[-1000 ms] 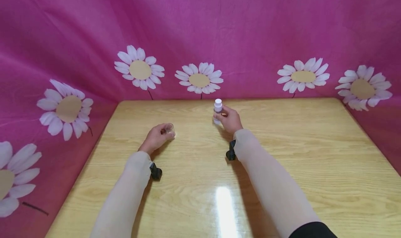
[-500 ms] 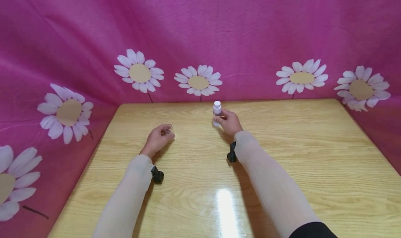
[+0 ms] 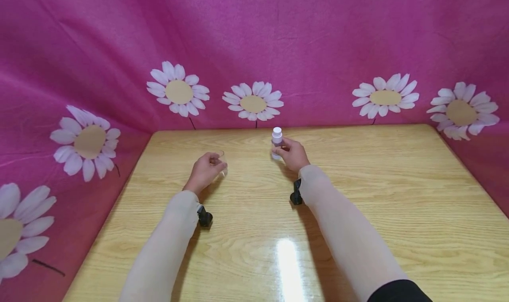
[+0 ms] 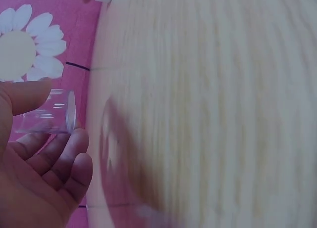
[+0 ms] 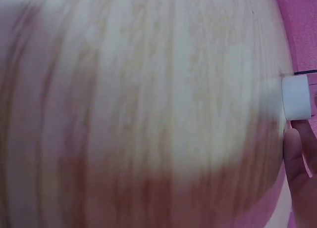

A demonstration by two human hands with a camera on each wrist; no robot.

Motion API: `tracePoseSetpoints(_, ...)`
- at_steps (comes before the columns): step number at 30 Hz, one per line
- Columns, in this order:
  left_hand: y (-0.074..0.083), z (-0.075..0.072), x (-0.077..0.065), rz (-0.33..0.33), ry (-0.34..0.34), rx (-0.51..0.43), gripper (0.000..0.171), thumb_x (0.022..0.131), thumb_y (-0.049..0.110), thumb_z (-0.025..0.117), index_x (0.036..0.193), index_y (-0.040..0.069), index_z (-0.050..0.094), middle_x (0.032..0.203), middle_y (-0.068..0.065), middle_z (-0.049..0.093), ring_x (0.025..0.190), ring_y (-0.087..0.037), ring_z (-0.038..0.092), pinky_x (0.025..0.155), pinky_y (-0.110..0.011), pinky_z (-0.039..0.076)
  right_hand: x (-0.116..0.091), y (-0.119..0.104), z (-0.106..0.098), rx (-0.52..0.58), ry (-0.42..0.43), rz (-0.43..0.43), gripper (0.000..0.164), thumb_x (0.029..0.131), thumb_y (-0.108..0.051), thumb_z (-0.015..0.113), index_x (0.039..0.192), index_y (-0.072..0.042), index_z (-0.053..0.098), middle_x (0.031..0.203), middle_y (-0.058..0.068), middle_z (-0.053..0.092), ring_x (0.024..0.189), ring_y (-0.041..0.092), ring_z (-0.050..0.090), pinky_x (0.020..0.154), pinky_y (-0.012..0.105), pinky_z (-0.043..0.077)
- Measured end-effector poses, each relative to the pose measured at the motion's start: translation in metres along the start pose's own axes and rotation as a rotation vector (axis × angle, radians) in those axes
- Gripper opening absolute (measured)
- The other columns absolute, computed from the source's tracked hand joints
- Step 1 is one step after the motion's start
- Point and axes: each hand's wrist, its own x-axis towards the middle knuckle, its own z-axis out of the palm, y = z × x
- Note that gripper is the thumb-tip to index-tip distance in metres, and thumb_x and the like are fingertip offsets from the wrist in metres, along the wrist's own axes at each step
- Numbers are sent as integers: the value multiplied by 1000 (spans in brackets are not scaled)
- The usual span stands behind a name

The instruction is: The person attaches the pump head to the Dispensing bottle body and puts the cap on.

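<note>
In the head view my left hand [image 3: 204,171] holds a small clear cup [image 3: 223,164] between thumb and fingers over the left middle of the table. The left wrist view shows the clear cup [image 4: 52,111] from the side, with the thumb above and the fingers curved beneath it. My right hand [image 3: 295,155] grips a small white bottle [image 3: 277,137] that stands upright near the back edge. Its white cap is uppermost, and fingers hide part of its middle. In the right wrist view only the white bottom end of the bottle [image 5: 296,97] shows beside the fingers.
The wooden table [image 3: 246,209] reaches back to a pink curtain [image 3: 318,36] printed with white daisies, which also runs along both sides. A bright light reflection [image 3: 289,266] lies on the table's front middle. A small black camera sits on each wrist.
My left hand has moved slightly right and away from me with the clear cup, which now shows more beyond the fingertips. The right hand and the bottle have stayed almost still.
</note>
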Motion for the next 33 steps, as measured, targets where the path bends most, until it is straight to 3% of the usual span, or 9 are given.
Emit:
tracePoseSetpoints(5,12,7,4,39,32,-12,45,95,25,65,133,5,53,121,-14,59,115,-29,57,94,-39,50,0,-1,-3,-7,-10,10,43,96,-23,65,138,-14,58,138,12,62,127,32,58,106,45,48)
tracePoseSetpoints(10,21,14,11,86,26,21,46,96,26,65,137,7,55,117,-14,61,108,-27,56,90,-38,50,-2,-5,-5,-5,-10,24,45,97,-23,64,141,-16,56,140,11,60,128,32,57,106,45,48)
tracePoseSetpoints(15,29,12,21,122,17,100,49,93,21,68,136,2,54,126,-18,61,116,-31,60,100,-43,50,0,-3,-2,-2,-6,16,45,96,-24,65,140,-17,57,139,11,61,128,32,58,106,45,48)
tracePoseSetpoints(21,45,7,35,167,77,166,44,88,14,71,127,-3,58,127,-23,62,109,-33,64,99,-45,50,-1,0,-2,-13,-13,9,46,96,-25,65,141,-17,56,139,11,61,128,31,58,107,44,48)
tracePoseSetpoints(28,64,18,40,222,68,131,43,88,12,71,129,3,63,128,-22,65,108,-32,64,96,-42,52,-5,-5,-5,-31,-9,-4,48,97,-21,64,143,-15,54,141,14,60,130,33,57,109,44,46)
tracePoseSetpoints(33,71,21,40,276,75,199,44,90,15,70,133,7,62,124,-22,64,103,-31,60,91,-41,50,-5,-6,-5,-25,-28,5,48,97,-22,63,144,-14,53,141,14,59,129,33,56,108,44,47)
